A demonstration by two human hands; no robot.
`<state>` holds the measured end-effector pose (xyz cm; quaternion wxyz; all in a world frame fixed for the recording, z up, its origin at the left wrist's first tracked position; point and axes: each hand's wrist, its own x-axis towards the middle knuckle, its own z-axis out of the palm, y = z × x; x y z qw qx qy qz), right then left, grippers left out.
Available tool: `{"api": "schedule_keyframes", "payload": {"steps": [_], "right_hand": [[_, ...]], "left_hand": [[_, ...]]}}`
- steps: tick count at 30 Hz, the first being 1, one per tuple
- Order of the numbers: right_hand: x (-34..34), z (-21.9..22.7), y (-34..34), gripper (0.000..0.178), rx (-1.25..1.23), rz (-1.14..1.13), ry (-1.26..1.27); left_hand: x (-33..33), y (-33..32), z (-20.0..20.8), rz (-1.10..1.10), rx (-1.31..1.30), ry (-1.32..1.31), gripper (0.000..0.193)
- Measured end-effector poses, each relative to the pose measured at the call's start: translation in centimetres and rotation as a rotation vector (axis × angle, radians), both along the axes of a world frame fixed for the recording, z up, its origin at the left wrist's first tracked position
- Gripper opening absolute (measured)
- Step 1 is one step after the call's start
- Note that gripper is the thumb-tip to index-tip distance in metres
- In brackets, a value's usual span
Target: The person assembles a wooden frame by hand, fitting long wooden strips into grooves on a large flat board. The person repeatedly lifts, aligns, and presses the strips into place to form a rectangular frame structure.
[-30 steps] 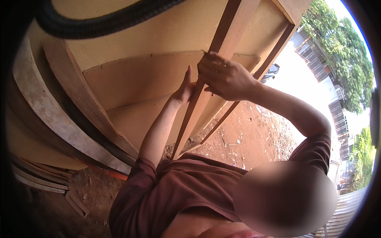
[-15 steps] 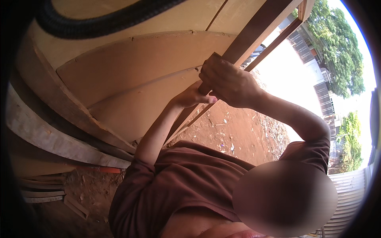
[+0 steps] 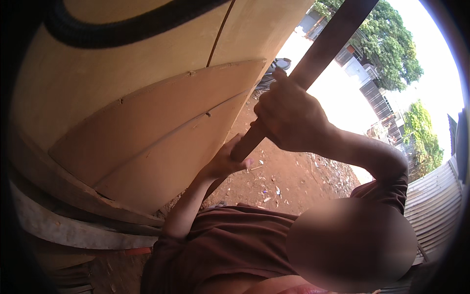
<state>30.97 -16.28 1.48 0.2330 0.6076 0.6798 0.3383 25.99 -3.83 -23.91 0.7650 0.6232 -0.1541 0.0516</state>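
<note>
A long dark-brown wooden beam [image 3: 325, 46] slants from the top right down toward my body. My right hand [image 3: 293, 115] is wrapped around it partway along, with the fingers closed over the wood. Lower down, my left hand [image 3: 226, 159] cups the beam's near end, the thumb on one side and the fingers mostly behind it. Another strip of dark wood [image 3: 214, 187] shows just below my left wrist; whether it joins the beam I cannot tell.
Large tan boards [image 3: 161, 132] lean to the left, beside curved-looking planks [image 3: 73, 228]. Reddish ground [image 3: 279, 171] with scattered scraps lies beyond my hands. A corrugated metal sheet [image 3: 433, 208] stands at right, trees [image 3: 391, 44] farther off. A black cable [image 3: 132, 32] crosses the top left.
The view has shifted, and the beam now stands apart from the boards' edge. Both hands sit lower in the picture, still on the beam. The thinner rail beside it no longer shows.
</note>
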Motion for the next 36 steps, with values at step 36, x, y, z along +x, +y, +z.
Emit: {"api": "schedule_keyframes", "payload": {"steps": [36], "right_hand": [[0.7, 10.4, 0.9, 0.035, 0.295, 0.548, -0.177]], "left_hand": [[-3.8, -1.5, -1.0, 0.113, 0.055, -0.038, 0.048]]}}
